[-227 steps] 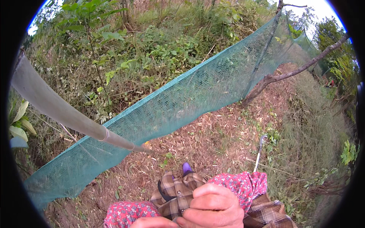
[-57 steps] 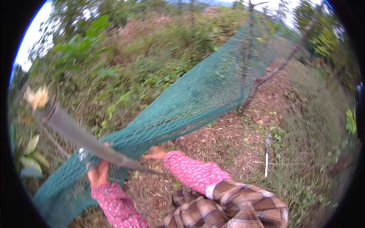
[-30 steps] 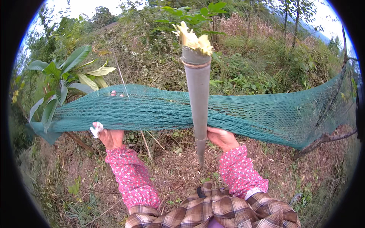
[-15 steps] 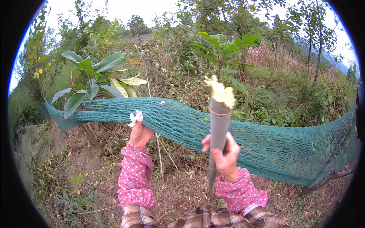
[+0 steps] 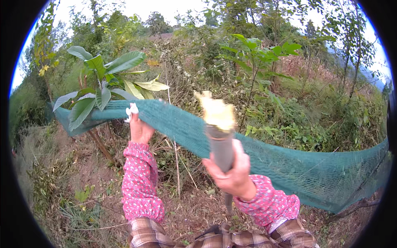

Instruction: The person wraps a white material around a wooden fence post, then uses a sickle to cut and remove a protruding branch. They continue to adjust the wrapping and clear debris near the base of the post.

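My right hand [image 5: 233, 173] is closed around a grey tube [image 5: 222, 149], held up in front of the net with its lower end pointing toward me. Ragged, bright yellow material [image 5: 219, 113] sticks out of the tube's top, washed out and blurred. A green mesh net [image 5: 178, 124] hangs across in front of me, slack in the middle. My left hand [image 5: 141, 130] grips the net's lower edge, its fingers partly hidden behind the mesh. White crumpled material [image 5: 131, 111] sits at the tip of my left thumb; whether it is wrapped on or pinched does not show.
A large-leaved plant [image 5: 101, 76] stands at the net's left end, some leaves overlapping it. Beyond the net grows a green sapling [image 5: 256, 58] amid brush. A bare branch [image 5: 357, 208] lies by the net's lower right corner. A thin stick [image 5: 175, 161] stands behind the net.
My right hand has moved left, and the tube now tips toward the far side with its yellow top lower and further left. My left hand has shifted slightly left and up with the net.
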`<state>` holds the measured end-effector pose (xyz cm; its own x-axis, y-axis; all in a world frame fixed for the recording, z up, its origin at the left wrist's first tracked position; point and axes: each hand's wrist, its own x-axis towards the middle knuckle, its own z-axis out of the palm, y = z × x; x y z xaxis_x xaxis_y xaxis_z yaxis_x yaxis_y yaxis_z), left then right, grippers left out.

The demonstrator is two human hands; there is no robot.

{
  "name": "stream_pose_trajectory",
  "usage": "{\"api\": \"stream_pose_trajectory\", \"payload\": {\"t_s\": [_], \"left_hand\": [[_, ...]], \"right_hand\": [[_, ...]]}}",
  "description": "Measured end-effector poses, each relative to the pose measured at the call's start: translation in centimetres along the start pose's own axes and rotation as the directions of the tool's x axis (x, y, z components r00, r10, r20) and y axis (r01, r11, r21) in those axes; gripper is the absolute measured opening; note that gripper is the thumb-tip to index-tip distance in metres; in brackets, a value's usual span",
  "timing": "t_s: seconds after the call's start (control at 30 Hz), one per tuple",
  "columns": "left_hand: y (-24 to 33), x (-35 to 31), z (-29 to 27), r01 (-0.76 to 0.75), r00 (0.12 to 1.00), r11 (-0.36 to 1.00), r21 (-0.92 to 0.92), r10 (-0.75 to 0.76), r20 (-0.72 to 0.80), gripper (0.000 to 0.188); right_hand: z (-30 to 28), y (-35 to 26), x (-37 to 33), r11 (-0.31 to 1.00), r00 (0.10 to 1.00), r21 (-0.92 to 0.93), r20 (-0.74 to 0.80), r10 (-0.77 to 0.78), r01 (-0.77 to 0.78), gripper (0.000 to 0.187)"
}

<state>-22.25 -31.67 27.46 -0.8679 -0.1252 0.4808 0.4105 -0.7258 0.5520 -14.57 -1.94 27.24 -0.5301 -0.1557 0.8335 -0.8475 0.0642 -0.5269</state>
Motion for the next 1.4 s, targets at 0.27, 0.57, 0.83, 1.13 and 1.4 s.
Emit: {"api": "stream_pose_trajectory", "payload": {"t_s": [0.27,0.57,0.83,1.13,1.4], "left_hand": [[7.5,3.6,3.6,-0.121,0.966,0.976,0.181,0.074,0.247,0.049],[10.6,8.6,-0.2,-0.076,0.969,0.024,0.997,-0.235,0.079,0.04],[18.1,1.1,1.0,0.057,0.951,0.076,0.995,-0.308,-0.031,0.07],[11.0,-8.6,-9.2,-0.164,0.985,0.549,0.82,0.133,0.107,0.111],[12.5,-11.9,-10.2,0.006,0.991,0.408,0.913,-0.123,0.049,0.087]], "right_hand": [[16.4,6.5,2.2,0.997,0.99,0.059,0.133,0.042,-0.05,0.04],[20.7,6.4,0.3,0.99,0.969,0.142,0.245,-0.022,-0.013,0.044],[22.7,16.1,6.3,0.996,0.971,-0.068,0.227,0.069,-0.055,0.047],[21.5,15.0,4.0,0.964,0.882,0.141,0.449,0.141,-0.225,0.048],[23.8,13.6,9.0,0.926,0.955,0.32,0.276,0.112,-0.201,0.059]]}}
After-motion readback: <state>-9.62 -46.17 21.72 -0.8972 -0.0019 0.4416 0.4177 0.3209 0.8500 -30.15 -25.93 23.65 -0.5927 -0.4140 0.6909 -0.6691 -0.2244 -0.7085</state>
